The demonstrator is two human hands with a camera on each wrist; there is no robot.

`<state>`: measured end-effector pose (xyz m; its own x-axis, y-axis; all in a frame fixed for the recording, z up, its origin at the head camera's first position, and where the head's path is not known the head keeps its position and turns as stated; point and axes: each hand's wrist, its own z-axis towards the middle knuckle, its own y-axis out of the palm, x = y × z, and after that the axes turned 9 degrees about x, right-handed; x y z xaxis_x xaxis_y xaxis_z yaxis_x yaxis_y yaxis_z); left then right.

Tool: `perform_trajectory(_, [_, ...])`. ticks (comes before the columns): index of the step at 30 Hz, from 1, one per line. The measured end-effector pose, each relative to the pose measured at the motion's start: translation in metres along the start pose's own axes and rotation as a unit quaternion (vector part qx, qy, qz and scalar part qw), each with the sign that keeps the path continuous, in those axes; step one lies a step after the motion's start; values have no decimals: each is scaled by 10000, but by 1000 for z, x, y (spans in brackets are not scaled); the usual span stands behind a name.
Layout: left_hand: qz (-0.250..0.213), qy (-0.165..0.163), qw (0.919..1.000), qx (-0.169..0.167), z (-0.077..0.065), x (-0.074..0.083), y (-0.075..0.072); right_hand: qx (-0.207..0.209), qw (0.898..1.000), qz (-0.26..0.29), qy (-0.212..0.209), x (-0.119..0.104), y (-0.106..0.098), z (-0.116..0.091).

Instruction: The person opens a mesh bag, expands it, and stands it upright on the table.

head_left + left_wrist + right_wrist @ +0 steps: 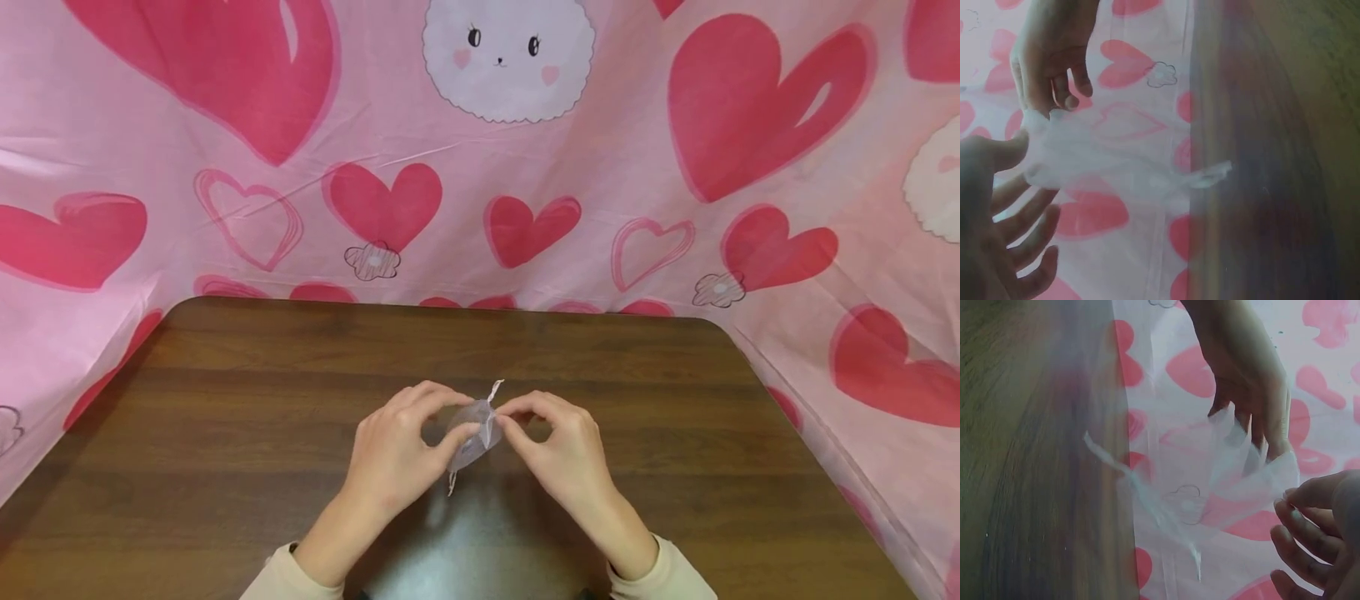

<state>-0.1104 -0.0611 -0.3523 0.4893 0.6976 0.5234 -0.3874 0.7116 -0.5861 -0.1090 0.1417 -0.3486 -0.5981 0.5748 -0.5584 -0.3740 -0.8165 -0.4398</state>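
Observation:
A small sheer white drawstring pouch (pixel 467 450) is held up between both hands above the table. My left hand (pixel 393 450) pinches its left side between thumb and index finger, with the thumb at the mouth. On the other side, my right hand (pixel 566 450) pinches the rim with thumb and fingertip. One twisted drawstring end (pixel 496 389) sticks out at the far side, and another cord (pixel 452 483) hangs toward me. Through the thin cloth (pixel 1247 487) in the right wrist view, the left fingers and the backdrop show.
A dark brown wood-grain table (pixel 247 400) lies under the hands, with a glossy reflection near its front. Behind and at both sides hangs a pink cloth backdrop (pixel 465 183) printed with red hearts and a white fluffy face.

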Motion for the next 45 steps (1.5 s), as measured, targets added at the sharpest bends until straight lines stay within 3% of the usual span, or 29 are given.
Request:
perform_trajectory(4, [-253,3,9996,-134,-2,0,0,-232,9990,379,-3,-3,2,-1])
perform_trajectory(11, [-521,-90,9984,197,-2,4,0,-434,9962,746,133,-6,2,-1])
perform_trajectory(15, [-613,-127,9975,338,0,4,-1,-622,9961,559,284,-7,0,-1])
perform_trajectory(23, [-986,342,9928,593,4,-4,1,-541,9982,212,156,-5,0,0])
perform_trajectory(27, [-610,411,9952,643,3,-4,1,-491,9986,183,82,-5,0,0])
perform_trajectory(31, [-201,229,9984,475,2,-4,2,-351,9992,189,-16,-4,1,0])
perform_trajectory(37, [-142,13,9995,286,-1,0,3,-347,9993,119,29,-4,1,-1])
perform_trajectory(45, [58,99,9992,389,-1,0,3,-260,9990,-372,-34,-2,1,0])
